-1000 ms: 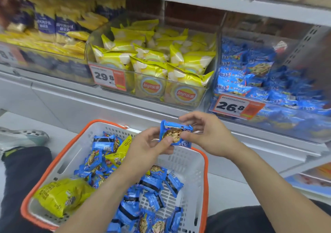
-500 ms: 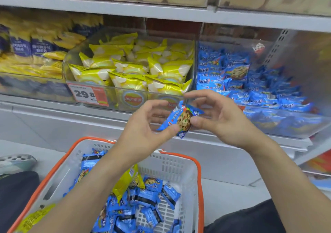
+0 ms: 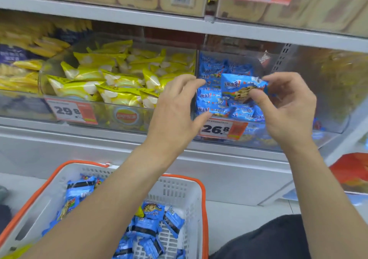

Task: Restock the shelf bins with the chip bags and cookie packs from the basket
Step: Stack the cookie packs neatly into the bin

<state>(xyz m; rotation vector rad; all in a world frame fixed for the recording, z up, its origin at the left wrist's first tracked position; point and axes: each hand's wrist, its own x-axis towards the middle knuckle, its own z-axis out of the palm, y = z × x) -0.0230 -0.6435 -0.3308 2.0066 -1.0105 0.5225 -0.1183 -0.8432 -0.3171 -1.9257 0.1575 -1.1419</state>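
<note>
Blue film wrapper, crinkled and glossy: this is the cookie pack (image 3: 242, 88) we are handling. We hold it with the right hand (image 3: 286, 107), thumb and fingertips pinching its right end, raised in front of the clear cookie bin (image 3: 328, 107) at 1 o'clock from the basket (image 3: 203, 195). The left hand (image 3: 175, 111) sits at 9 o'clock from the pack, fingers spread and loosely curved, gripping nothing; a narrow gap separates its fingertips from the pack's left edge.

Handling judgement: we rate the pack as light, since a two-finger pinch carries it. The film looks slick and yields under pressure, so we expect a grip on the flat face to slide. The cookie inside is probably brittle; squeezing the middle risks crumbling it. We recommend taking hold at the crimped end seams, where the film is doubled and no product sits beneath.

The bin already holds many like packs (image 3: 215, 99), stacked loosely behind the price tag (image 3: 223, 129) reading 26.8. The chip bin (image 3: 119, 117), at 9 o'clock from the cookie bin, holds yellow chip bags (image 3: 111, 83); these look puffed with air and should be lifted by the top seam. More blue packs (image 3: 151, 229) remain in the basket at 6 o'clock.
</note>
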